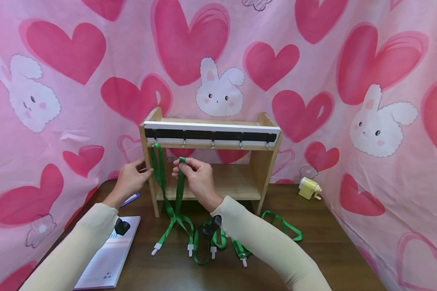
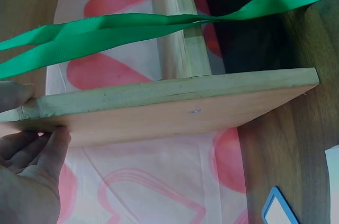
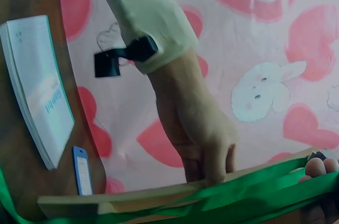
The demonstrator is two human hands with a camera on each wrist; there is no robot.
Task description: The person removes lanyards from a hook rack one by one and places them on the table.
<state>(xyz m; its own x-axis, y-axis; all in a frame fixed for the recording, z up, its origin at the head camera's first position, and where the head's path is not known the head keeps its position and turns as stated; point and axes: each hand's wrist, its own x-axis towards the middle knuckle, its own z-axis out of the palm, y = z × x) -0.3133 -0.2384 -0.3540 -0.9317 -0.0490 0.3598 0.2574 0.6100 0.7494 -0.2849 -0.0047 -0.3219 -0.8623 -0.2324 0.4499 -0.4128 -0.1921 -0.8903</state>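
Note:
The wooden shelf [image 1: 204,194] has a black strip of small metal hooks [image 1: 213,135] along its front. On the leftmost hook hangs a green lanyard [image 1: 159,165], its white clip lying on the table. My left hand [image 1: 131,180] grips the shelf's left side panel [image 2: 159,97], thumb on one face and fingers on the other. Beside it, below the hooks, my right hand [image 1: 196,176] pinches the top of a second green strap [image 1: 180,186] between thumb and fingers. That strap runs down in front of the shelf and meets the hanging one near the table.
More green lanyards [image 1: 287,229] with white clips lie on the dark table [image 1: 276,266], partly hidden by the right forearm. At left are a notebook [image 1: 120,246] and a blue-edged card holder [image 1: 131,199]. A yellow pencil sharpener [image 1: 308,188] stands at right by the patterned cloth.

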